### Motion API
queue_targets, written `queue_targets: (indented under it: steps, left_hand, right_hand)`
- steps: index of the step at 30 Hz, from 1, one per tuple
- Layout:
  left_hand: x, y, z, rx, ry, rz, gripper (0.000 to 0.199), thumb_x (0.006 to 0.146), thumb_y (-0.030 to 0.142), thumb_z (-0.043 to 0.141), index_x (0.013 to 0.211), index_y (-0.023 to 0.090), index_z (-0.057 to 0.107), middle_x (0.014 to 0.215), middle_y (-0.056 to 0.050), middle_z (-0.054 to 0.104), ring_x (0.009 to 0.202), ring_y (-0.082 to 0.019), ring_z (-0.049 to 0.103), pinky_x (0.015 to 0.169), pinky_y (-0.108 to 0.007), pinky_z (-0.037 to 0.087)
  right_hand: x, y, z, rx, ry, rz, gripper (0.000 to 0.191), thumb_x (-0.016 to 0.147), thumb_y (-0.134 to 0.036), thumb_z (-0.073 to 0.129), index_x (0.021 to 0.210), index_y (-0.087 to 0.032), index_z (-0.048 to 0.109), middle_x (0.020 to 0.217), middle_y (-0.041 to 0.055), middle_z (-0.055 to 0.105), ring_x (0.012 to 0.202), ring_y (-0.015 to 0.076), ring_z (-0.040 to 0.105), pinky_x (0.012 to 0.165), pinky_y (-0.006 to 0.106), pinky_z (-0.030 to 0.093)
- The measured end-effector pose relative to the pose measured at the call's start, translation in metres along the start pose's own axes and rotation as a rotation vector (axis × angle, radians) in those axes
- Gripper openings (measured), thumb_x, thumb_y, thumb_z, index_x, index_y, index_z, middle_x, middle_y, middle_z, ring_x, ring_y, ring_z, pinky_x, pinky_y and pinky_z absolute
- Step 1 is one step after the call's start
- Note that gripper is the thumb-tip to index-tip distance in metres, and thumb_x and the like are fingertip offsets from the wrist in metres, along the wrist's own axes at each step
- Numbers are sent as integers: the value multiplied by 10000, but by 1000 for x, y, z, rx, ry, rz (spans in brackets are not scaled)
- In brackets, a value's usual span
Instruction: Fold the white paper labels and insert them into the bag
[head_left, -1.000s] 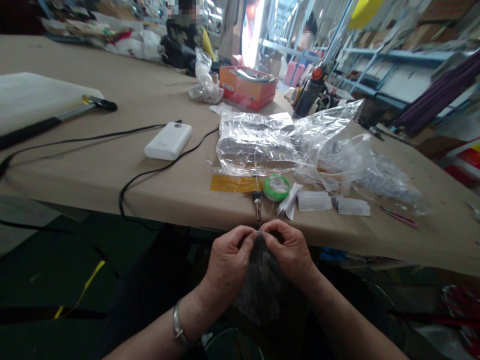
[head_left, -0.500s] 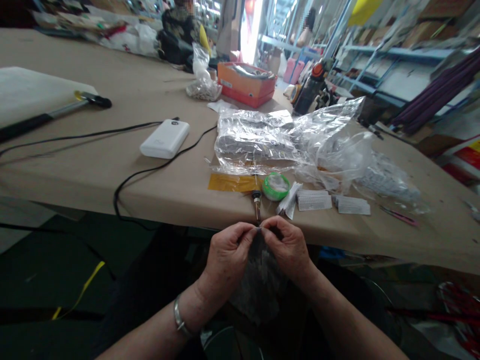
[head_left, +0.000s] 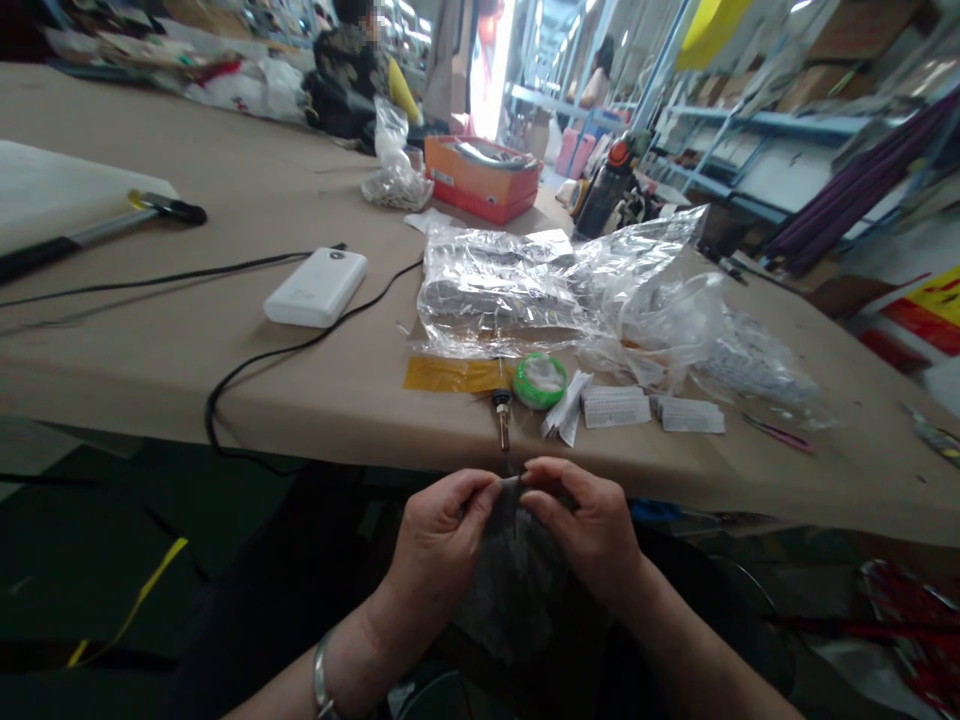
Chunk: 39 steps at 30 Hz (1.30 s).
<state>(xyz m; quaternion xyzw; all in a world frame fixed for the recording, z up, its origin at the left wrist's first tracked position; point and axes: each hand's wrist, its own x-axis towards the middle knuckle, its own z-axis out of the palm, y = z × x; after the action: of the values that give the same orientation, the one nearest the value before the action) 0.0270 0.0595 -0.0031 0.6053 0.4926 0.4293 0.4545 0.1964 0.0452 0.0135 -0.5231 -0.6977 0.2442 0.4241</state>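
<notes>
Our left hand (head_left: 439,535) has thumb and forefinger pinched on the pale top edge of a sheer grey cloth (head_left: 510,600), which hangs below our fingers, in front of the table (head_left: 172,365). Our right hand (head_left: 525,482) is curled beside that edge, thumb and forefinger slightly parted; we cannot tell whether it grips anything. Just beyond our hands we see a metal-tipped tool (head_left: 503,420), with a green ring (head_left: 538,381) and folded white labels (head_left: 616,407) to its right.

Sheer grey piece (head_left: 514,600): below green roll (head_left: 540,381), too dark to tell.
White sheet (head_left: 67,190): far left of green roll, cut off.
</notes>
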Motion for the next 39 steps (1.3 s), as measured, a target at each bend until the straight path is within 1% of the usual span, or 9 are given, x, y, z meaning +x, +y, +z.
queue_targets:
  steps: [3,5,9,18,22,26,29,35,39]
  left_hand:
    - [-1,-10,-1,31,15,-12,200,795,258,601,937,184,720,908,-42,739,817,-180,676,742,-238,508]
    - [-1,-17,-2,70,29,-24,241,782,267,609,974,175,721,971,-63,736,882,-203,675,798,-262,505]
    - [-3,-25,-1,85,-5,-53,221,783,285,595,919,181,734,927,-58,741,854,-209,676,783,-271,501]
    - [-5,2,26,-279,-164,-352,173,744,311,643,729,151,707,689,-38,692,674,-160,609,642,-241,461]
    - [-1,23,47,-819,-254,-611,233,762,339,663,860,128,664,812,-78,695,704,-153,632,670,-269,497]
    - [3,30,61,-1076,-262,-664,159,741,233,697,773,92,632,684,-37,636,549,-81,561,505,-173,437]
    - [4,31,64,-992,-217,-698,71,750,139,666,779,88,626,686,-41,640,550,-91,577,499,-181,458]
    - [1,36,58,-699,-210,-787,124,829,180,587,903,86,620,721,-81,675,576,-134,629,563,-255,527]
    - [-1,34,58,-667,-206,-786,134,824,177,593,925,91,610,716,-67,673,553,-126,623,543,-240,521]
  right_hand:
    - [1,6,-21,-300,108,-184,72,866,-207,572,904,-178,626,826,30,654,773,146,612,724,252,494]
    - [5,13,-32,-515,163,-243,150,862,-226,579,985,-158,629,931,78,653,907,207,586,825,334,482]
    - [11,32,-38,-798,92,-253,365,843,-245,604,1190,-138,571,1216,115,596,1161,303,469,976,467,389]
    - [1,41,-38,-574,224,-404,158,881,-152,549,963,-218,666,956,30,708,1002,193,593,905,387,437]
    - [-18,24,-39,-460,154,-482,179,861,-133,554,990,-219,643,950,35,699,1021,204,585,899,408,448]
    - [-40,5,-36,-409,39,-536,195,851,-132,551,1009,-218,625,938,32,695,1007,208,584,891,407,458]
    - [-37,7,-42,-421,-10,-492,252,870,-176,526,1116,-178,584,1032,70,666,1079,224,543,932,409,459]
    - [0,42,-65,-806,79,-119,587,879,-466,508,1321,-85,444,1290,193,504,1246,340,383,1024,530,371]
    - [-1,54,-66,-920,24,-124,470,887,-389,526,1284,-137,506,1308,143,522,1225,334,411,1005,532,379]
